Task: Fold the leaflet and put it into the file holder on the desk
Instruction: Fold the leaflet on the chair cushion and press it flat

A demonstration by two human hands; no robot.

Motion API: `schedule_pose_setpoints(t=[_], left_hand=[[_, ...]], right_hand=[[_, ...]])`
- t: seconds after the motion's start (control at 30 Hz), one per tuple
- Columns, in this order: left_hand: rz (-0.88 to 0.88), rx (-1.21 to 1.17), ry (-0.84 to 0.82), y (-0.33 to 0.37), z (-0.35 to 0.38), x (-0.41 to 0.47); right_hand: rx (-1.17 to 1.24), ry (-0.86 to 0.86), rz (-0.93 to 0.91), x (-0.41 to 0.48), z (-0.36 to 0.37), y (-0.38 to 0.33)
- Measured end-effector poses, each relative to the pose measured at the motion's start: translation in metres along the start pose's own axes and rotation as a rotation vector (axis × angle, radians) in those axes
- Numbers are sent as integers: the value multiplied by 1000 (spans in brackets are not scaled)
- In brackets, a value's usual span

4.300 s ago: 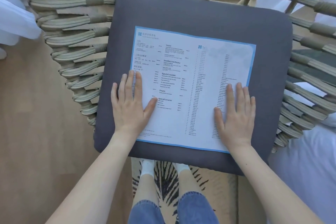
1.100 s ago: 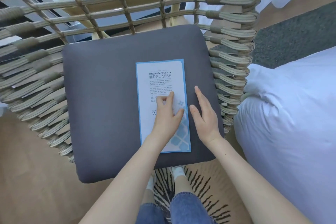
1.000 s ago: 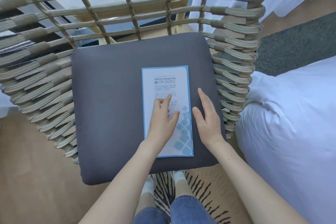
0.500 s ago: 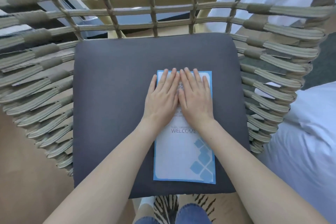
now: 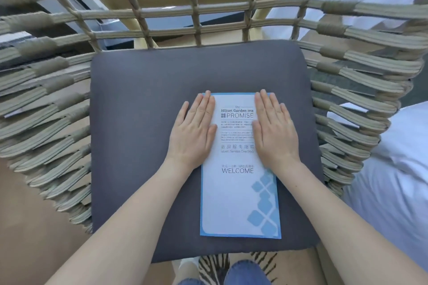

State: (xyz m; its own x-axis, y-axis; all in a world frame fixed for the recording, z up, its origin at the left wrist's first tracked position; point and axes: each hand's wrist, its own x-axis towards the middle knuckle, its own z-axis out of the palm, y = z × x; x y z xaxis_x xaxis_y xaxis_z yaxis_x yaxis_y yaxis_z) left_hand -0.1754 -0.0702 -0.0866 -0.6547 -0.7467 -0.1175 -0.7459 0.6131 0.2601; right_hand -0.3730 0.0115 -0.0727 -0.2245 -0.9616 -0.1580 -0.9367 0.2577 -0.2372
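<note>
On cushion (image 5: pixel 139 146) — leaflet (image 5: pixel 238 192), left hand (image 5: pixel 192 132), right hand (image 5: pixel 274 132) flat on edges.

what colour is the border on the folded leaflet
Light blue, around a white face, on the leaflet; the head view, the only one, shows it.

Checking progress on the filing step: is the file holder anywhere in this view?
No, only the folded leaflet on the chair's grey cushion shows, pressed flat under both hands.
</note>
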Motion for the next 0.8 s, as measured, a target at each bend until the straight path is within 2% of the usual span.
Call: schedule_pose_setpoints(t=[0.13,0.3,0.47,0.6,0.8], left_hand=[[-12,5,-2,1,6,1],[-22,1,-84,7,-21,1],[-21,-2,14,25,-48,-41],[72,-38,-35,59,-29,-110],[16,-67,-52,77,17,-135]], right_hand=[[-5,17,8,0,7,-2],[1,-66,-1,2,-18,-4],[72,60,54,-43,-47,-24],[95,17,54,-112,-29,-47],[46,-26,14,-140,20,-56]])
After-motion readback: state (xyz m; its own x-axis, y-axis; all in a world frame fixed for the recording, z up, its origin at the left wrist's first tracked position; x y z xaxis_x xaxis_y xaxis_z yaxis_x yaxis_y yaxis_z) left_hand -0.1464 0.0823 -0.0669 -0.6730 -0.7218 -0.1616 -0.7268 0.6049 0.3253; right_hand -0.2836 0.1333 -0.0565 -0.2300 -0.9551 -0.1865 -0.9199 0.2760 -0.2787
